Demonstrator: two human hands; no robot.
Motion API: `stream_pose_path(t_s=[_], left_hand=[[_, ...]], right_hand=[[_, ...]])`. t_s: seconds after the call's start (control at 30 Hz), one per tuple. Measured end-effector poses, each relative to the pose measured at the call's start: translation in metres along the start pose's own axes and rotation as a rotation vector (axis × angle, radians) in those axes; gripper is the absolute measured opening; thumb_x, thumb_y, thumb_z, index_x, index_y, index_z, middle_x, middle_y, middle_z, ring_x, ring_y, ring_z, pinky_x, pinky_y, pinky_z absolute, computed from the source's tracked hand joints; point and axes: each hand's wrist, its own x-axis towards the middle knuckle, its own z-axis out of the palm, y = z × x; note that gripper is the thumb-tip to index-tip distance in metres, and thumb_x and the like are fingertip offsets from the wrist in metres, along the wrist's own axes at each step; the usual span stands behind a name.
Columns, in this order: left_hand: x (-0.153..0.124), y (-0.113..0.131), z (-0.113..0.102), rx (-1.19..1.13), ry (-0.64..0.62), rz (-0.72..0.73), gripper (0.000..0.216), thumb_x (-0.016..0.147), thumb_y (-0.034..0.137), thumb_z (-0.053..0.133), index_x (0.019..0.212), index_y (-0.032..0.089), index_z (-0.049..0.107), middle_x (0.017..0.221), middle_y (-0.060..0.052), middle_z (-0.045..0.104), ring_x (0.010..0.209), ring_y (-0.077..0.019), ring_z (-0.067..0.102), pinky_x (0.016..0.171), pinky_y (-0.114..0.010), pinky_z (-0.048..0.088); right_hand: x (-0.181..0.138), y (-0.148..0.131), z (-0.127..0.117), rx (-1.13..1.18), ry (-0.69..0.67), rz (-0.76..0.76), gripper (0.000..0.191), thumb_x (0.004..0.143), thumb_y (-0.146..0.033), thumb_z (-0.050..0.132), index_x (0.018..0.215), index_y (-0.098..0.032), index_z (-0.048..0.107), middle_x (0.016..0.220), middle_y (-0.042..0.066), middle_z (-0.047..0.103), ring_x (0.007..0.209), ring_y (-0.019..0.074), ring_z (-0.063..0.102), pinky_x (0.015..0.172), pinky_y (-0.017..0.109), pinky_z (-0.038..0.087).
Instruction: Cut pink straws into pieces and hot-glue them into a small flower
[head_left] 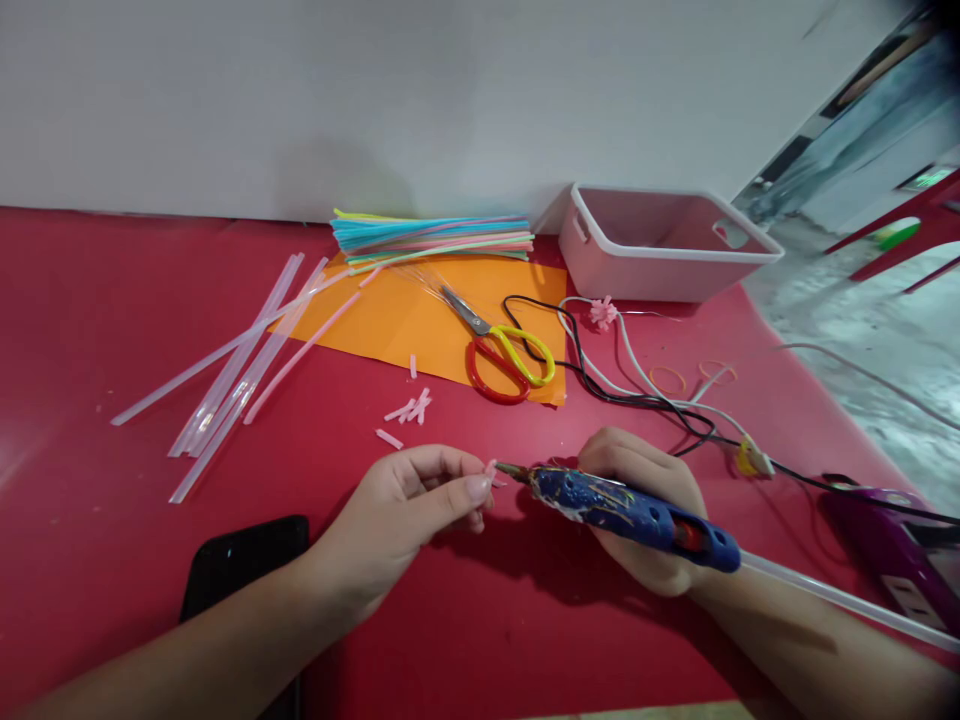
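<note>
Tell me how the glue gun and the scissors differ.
The glue gun is held in the right hand; the scissors lie mostly on the orange sheet. The glue gun's body is blue; the scissors' handles are red and yellow. Both tips point leftward in the picture.

Red table against a pale wall, open floor to the right.
The smooth grey-white wall [225,100] runs along the far side of the red table [97,560], a soft shadow [345,180] low on its middle; at right, past the table's slanting edge, lies mottled grey floor [847,390], light gleaming on it, with red furniture [934,222] at far right.
</note>
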Motion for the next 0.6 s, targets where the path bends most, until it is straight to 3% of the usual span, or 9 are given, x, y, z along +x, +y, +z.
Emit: stream_pose_path(t_s=[0.4, 0.6], left_hand=[[-0.0018, 0.0001, -0.0004, -0.004, 0.044, -0.013, 0.025, 0.071, 0.034, 0.090, 0.077, 0.016, 0.074, 0.065, 0.001, 0.070, 0.063, -0.0110, 0.061, 0.061, -0.023, 0.041], [-0.0014, 0.0018, 0.0050, -0.151, -0.036, -0.063, 0.034, 0.063, 0.036, 0.096, 0.073, 0.015, 0.072, 0.065, 0.002, 0.068, 0.060, -0.0100, 0.063, 0.065, -0.023, 0.048]], right_hand=[[-0.0026, 0.0005, 0.0008, 0.012, 0.016, 0.004, 0.012, 0.076, -0.015, 0.060, 0.085, -0.023, 0.059, 0.076, 0.002, 0.060, 0.064, 0.0179, 0.056, 0.055, 0.032, 0.043], [-0.0020, 0.0001, 0.0005, 0.005, 0.007, -0.013, 0.013, 0.074, -0.016, 0.059, 0.085, -0.022, 0.058, 0.075, 0.002, 0.060, 0.065, 0.0172, 0.057, 0.057, 0.031, 0.044]])
